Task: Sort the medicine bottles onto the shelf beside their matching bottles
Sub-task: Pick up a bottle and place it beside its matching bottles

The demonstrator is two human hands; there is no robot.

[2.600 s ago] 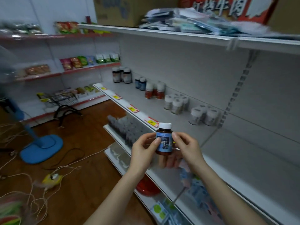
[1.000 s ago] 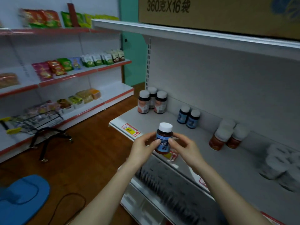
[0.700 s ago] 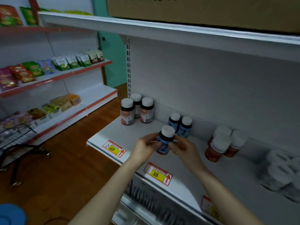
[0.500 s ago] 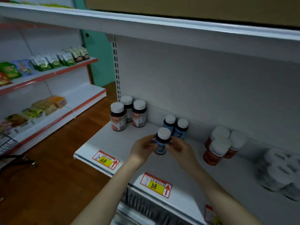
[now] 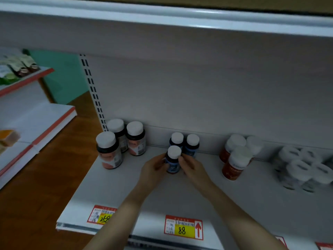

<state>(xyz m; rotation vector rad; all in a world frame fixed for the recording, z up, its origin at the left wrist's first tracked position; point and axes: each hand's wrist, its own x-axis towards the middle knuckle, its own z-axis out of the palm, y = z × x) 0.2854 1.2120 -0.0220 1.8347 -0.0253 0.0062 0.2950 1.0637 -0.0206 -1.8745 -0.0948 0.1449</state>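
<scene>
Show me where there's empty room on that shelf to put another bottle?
Bare shelf lies in front of every bottle row, behind the price tags. Gaps also separate the groups. Crowded: around the blue-label bottle both hands hold, and the white bottles.

Blue-labelled bottle (image 5: 173, 160) now down by its matches (image 5: 184, 144).

On the shelf (image 5: 115, 186), three blue-labelled medicine bottles (image 5: 173, 160) stand together. To their left are three larger orange-labelled bottles (image 5: 108, 150); to their right, three red bottles (image 5: 234, 163) and about five white bottles (image 5: 299, 170). Two price tags (image 5: 183, 227) show fully on the shelf's front edge.
</scene>
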